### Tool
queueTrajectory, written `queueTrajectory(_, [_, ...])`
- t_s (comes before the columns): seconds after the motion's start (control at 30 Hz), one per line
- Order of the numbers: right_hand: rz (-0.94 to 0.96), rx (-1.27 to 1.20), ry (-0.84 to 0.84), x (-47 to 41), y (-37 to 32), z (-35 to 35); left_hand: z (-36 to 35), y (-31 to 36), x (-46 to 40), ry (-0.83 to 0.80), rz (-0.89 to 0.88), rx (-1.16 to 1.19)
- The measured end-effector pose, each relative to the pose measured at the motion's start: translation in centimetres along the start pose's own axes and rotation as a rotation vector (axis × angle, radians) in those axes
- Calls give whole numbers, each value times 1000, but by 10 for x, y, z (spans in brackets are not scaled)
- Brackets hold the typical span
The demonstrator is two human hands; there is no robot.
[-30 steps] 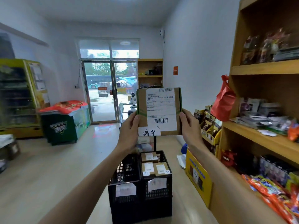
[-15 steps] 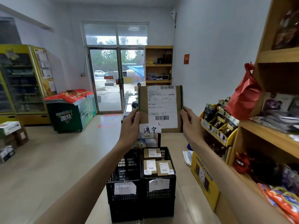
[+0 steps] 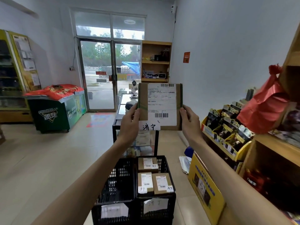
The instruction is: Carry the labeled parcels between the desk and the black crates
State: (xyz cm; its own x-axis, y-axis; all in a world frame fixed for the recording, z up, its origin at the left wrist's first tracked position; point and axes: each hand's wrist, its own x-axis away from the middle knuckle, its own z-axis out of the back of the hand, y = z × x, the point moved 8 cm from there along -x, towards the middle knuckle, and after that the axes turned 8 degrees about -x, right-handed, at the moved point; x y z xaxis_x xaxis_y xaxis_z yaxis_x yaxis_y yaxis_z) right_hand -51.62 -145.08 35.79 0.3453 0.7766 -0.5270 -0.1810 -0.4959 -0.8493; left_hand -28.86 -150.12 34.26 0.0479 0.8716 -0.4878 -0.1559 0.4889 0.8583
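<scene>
While left hand point(image 3: 129, 125) and right hand point(image 3: 189, 121) grip the raised parcel point(image 3: 159, 106) by its edges for label reading, lowering it into the matching right crate point(image 3: 155, 208) seems next.

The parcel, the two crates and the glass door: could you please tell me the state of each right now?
Parcel: upright in the air, label toward the camera, gripped by left hand and right hand.
Right crate: holds three labeled boxes.
Left crate: no parcels visible inside.
Glass door: closed.
</scene>
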Motion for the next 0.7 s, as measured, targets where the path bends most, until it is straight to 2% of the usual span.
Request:
queueTrajectory(0.4, [-104,-2,-49,-82,127,-38,-25,-113,-88,-3,51,-47])
queueTrajectory(0.7, [-148,-64,-82,-189,227,-43,-85,-184,-185,5,118,-59])
